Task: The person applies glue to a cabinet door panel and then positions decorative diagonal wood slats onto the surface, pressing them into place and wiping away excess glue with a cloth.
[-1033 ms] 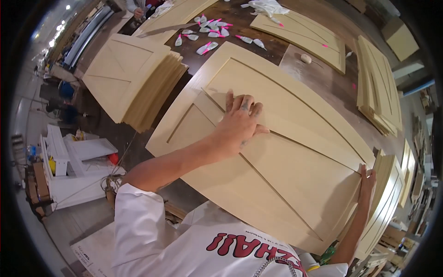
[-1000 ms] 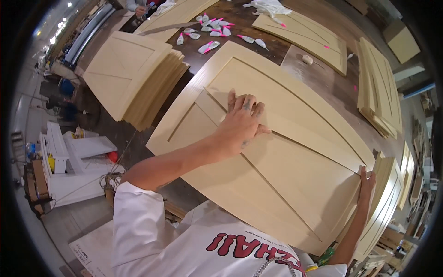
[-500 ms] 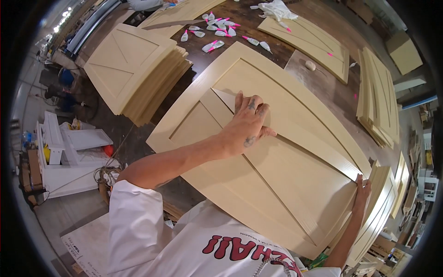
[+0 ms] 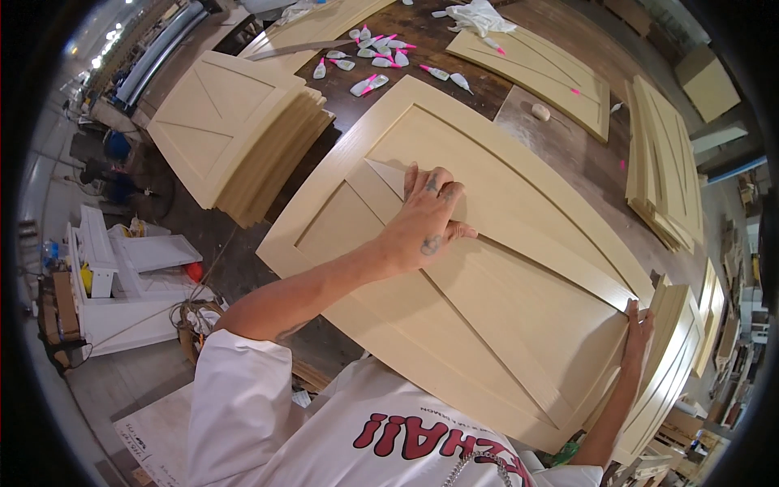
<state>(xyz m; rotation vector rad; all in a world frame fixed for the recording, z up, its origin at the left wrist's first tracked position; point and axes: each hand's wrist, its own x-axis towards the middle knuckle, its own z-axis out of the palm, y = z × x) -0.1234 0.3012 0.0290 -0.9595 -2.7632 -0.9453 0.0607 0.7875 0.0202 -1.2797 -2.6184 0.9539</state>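
A large cream wooden door panel [image 4: 503, 357] with a raised frame lies at a slant in front of me, its near edge at my shirt. Across its recessed middle runs a long diagonal wooden slat [image 4: 535, 264], with dark shadow along part of its edge. My left hand [image 4: 426, 215] is closed over the slat toward its upper left end, fingertips on the far side and thumb pointing right. At the slat's lower right end, beside the panel's frame, my right hand [image 4: 639, 325] has its fingers bent around the slat's end. Its palm side is partly hidden.
A stack of similar panels [image 4: 215, 134] stands at the left of the dark table. Beyond lie several small glue bottles [image 4: 377, 53] with pink tips. More panels [image 4: 661, 162] are stacked at the right. A white cloth [image 4: 480, 16] rests on a far panel [image 4: 544, 77].
My view has shifted slightly. Both hands keep nearly the same places on the slat and panel, and I see no clear movement of the slat.
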